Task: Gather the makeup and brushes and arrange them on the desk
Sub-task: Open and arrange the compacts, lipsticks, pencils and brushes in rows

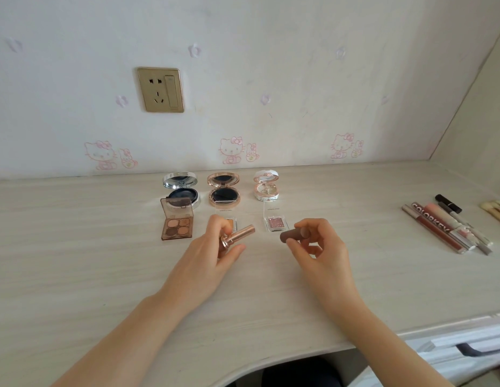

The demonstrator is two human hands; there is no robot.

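A pale wall (271, 65) papered with pink cartoon cats and bunnies carries a gold socket (160, 89) and backs a light wood-grain surface (89, 261).

Three opened compacts stand in a row near the wall: a silver compact (180, 188), a rose-gold compact (223, 190) and a white compact (266, 186). Just in front of the silver one lies a four-pan eyeshadow palette (176, 224) with its clear lid raised. To its right are an orange single shadow (232, 223), partly hidden by the left hand, and a pink glitter single shadow (274, 223). Their clear lids bear small print too fine to read.

The left hand (207, 255) has its fingers curled round a rose-gold lipstick tube (239, 236), held just above the surface and tilted up to the right. The right hand (324, 252) pinches a brown tube (295, 235) between thumb and fingers, its blunt end toward the left hand. The two tubes are apart.

Well to the right lies a cluster of slim tubes (438, 236), one of them lettered "COLORKEY" (431, 220), with a black tube (448, 203) behind and pale-tipped brushes (494, 210) at the frame's edge.
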